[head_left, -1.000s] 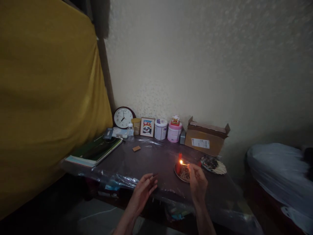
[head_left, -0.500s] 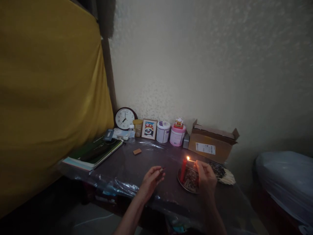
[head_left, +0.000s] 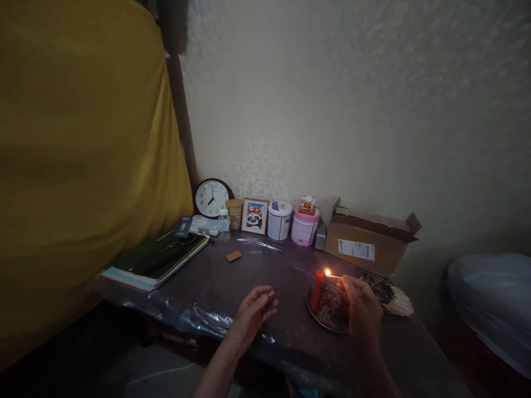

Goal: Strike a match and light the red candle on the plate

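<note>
My right hand (head_left: 363, 307) pinches a burning match (head_left: 335, 276), its flame just right of the top of a red candle (head_left: 317, 292). No separate flame shows on the candle, which stands upright at the left side of a round metal plate (head_left: 317, 319). Dark bits lie in the plate, partly behind my right hand. My left hand (head_left: 253, 315) is closed, thumb against fingers, over the table left of the plate. A small thin piece with a dark end (head_left: 274, 291) pokes out of its grip, too small to name.
A small brown flat piece (head_left: 234, 256) lies mid-table. Along the wall stand a clock (head_left: 212, 198), a framed panda picture (head_left: 254, 216), two tins (head_left: 279, 221) and a cardboard box (head_left: 365, 246). Dark-tipped sticks (head_left: 394, 298) lie right; a green book (head_left: 155, 260) lies left.
The match flame has shifted right, from touching the candle's top to slightly apart from it. My left hand keeps its grip. The view has moved a little.
</note>
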`<state>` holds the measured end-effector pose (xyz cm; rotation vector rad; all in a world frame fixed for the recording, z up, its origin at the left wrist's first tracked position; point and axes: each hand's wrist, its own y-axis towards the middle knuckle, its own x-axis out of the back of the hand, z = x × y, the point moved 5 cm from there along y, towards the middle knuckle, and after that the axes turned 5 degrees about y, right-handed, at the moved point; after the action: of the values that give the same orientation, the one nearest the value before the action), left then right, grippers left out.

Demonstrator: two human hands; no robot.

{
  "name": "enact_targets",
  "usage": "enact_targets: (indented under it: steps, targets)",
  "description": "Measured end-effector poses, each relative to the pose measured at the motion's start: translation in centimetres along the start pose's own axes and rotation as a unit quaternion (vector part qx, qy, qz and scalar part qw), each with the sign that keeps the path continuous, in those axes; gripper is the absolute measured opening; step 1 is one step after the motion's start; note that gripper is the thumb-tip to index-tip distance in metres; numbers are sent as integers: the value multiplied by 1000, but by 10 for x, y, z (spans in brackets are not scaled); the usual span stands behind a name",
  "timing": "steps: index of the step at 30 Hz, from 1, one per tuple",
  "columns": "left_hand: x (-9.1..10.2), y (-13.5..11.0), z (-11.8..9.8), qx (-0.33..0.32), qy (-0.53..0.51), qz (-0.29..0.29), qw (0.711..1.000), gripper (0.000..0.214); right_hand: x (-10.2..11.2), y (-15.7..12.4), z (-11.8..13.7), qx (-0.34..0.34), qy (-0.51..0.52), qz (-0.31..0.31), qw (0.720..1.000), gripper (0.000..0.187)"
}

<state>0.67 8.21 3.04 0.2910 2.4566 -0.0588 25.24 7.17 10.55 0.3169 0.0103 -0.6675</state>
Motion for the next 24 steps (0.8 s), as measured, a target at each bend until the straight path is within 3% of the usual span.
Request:
enact_targets:
  steps: [24]
  targets:
    - [-2,-9,6,19,16,16,1000,19,-9,-2,-9,-46,120,57,990,19]
